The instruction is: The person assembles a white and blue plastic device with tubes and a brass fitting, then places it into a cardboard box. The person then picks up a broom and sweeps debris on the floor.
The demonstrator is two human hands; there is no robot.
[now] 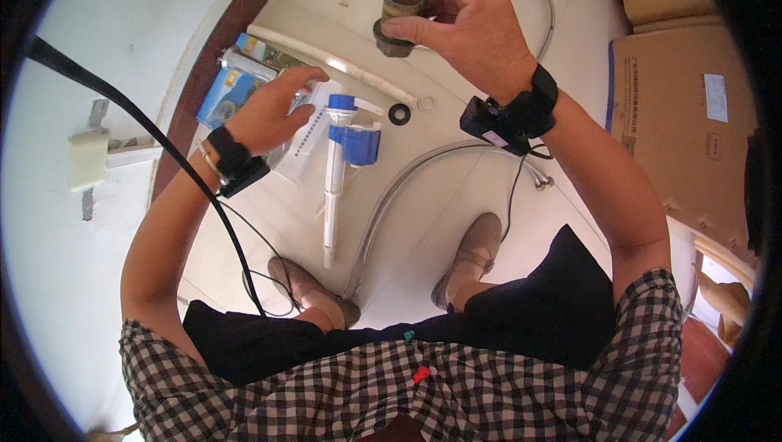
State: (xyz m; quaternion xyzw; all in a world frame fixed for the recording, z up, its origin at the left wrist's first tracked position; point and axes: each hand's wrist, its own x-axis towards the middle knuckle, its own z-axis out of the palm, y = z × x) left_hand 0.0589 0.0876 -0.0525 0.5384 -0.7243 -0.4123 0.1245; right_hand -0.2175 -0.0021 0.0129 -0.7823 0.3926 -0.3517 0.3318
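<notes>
At the top middle, my right hand grips a dark, short pipe fitting between thumb and fingers. The fitting has a round open top and a wider collar below, and it is raised above the floor. To the left, my left hand holds nothing, its fingers apart over some clear plastic packaging. Just right of that hand lies a white and blue toilet fill valve with a long stem. A black rubber washer rests on the floor between my two hands.
A white pipe lies beyond my left hand, near blue printed packaging. One braided hose curves between my feet. A large cardboard box stands at right. A black cable crosses the left side.
</notes>
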